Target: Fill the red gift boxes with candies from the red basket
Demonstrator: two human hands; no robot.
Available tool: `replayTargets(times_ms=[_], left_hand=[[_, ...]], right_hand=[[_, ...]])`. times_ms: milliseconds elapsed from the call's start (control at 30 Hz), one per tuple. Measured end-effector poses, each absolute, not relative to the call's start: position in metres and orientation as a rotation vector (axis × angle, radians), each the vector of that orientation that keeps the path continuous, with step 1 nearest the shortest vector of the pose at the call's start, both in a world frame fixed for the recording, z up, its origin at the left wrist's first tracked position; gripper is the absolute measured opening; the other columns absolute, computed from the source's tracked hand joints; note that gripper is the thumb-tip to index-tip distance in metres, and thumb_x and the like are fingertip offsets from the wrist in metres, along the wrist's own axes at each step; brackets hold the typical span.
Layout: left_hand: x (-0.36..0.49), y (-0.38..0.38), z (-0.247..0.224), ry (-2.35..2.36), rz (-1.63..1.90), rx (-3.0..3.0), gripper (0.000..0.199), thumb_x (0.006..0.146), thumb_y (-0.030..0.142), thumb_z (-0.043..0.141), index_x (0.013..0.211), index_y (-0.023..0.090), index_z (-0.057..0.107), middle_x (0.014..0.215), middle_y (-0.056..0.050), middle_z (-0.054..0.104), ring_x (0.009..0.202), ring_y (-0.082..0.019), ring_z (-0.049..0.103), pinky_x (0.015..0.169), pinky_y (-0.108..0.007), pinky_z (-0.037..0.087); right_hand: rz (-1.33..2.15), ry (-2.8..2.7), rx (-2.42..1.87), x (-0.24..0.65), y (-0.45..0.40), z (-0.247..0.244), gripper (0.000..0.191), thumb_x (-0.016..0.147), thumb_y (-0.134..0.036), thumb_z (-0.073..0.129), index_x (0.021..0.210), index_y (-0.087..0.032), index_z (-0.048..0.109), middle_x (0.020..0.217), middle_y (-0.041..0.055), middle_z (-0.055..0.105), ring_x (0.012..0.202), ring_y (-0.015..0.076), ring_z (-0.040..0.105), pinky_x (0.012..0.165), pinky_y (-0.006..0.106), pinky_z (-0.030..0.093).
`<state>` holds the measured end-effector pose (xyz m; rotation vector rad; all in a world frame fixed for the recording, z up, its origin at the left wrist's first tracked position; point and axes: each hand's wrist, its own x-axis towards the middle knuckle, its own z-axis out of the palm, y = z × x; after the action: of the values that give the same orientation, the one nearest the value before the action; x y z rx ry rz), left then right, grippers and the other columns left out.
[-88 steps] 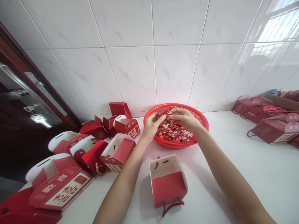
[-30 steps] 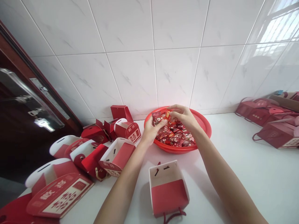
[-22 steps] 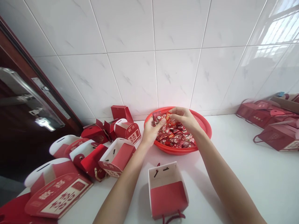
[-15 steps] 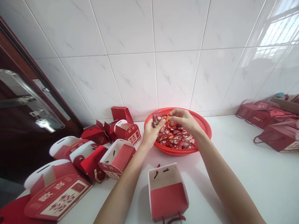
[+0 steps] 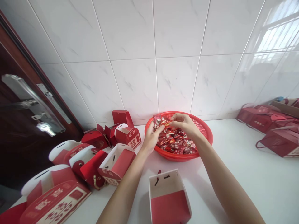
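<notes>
Over the left side of a red plastic basket (image 5: pixel 205 129), my left hand (image 5: pixel 151 137) is closed on several wrapped candies (image 5: pixel 158 122). My right hand (image 5: pixel 185 124) pinches beside them, its thumb and forefinger at an orange-red wrapper that touches the left hand's thumb. Many red-wrapped candies (image 5: pixel 179 143) lie in the basket below both hands. Between my forearms stands an open red and white box (image 5: pixel 169 196), its inside bare apart from dark cord ends.
Several open red gift boxes (image 5: pixel 119 161) stand on the white table (image 5: pixel 233 174) at the left. Closed red boxes with cord handles (image 5: pixel 277 141) are at the far right. A tiled wall (image 5: pixel 177 84) runs behind, and a dark door (image 5: pixel 21 124) is at the left.
The whole view has shifted slightly, with things sitting lower in it. An orange-red wrapper now lies across the candies in my left hand, with my right fingers still at it.
</notes>
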<state>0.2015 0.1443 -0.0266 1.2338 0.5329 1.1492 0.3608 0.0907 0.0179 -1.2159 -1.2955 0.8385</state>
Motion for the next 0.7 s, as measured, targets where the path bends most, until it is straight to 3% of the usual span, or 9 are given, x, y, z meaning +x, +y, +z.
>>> replayTargets(times_ms=[400, 567, 700], left_hand=[[0.1991, 0.1397, -0.0240, 0.530, 1.136, 1.292, 0.059, 0.068, 0.043, 0.090, 0.118, 0.022, 0.066, 0.111, -0.007, 0.075, 0.100, -0.027, 0.070, 0.088, -0.038, 0.054], [0.2004, 0.1425, -0.0243, 0.537, 1.161, 1.256, 0.051, 0.066, 0.041, 0.091, 0.107, 0.021, 0.068, 0.094, -0.002, 0.074, 0.082, -0.020, 0.067, 0.076, -0.031, 0.053], [0.2019, 0.1432, -0.0257, 0.532, 1.200, 1.219, 0.046, 0.066, 0.037, 0.090, 0.104, 0.021, 0.069, 0.095, -0.001, 0.075, 0.083, -0.019, 0.068, 0.070, -0.028, 0.051]], right_hand=[[0.889, -1.425, -1.161, 0.3653, 0.0975, 0.0101, 0.022, 0.070, -0.034, 0.076, 0.077, -0.018, 0.063, 0.076, 0.0008, 0.067, 0.071, 0.0170, 0.063, 0.065, 0.030, 0.047], [0.868, -1.437, -1.145, 0.3637, 0.0967, 0.0120, 0.027, 0.075, -0.040, 0.077, 0.083, -0.018, 0.064, 0.082, 0.0019, 0.068, 0.077, 0.0168, 0.064, 0.069, 0.030, 0.050], [0.789, -1.361, -1.148, 0.3629, 0.0964, 0.0128, 0.032, 0.083, -0.049, 0.072, 0.088, -0.018, 0.065, 0.089, 0.0040, 0.070, 0.082, 0.0168, 0.065, 0.073, 0.030, 0.053]])
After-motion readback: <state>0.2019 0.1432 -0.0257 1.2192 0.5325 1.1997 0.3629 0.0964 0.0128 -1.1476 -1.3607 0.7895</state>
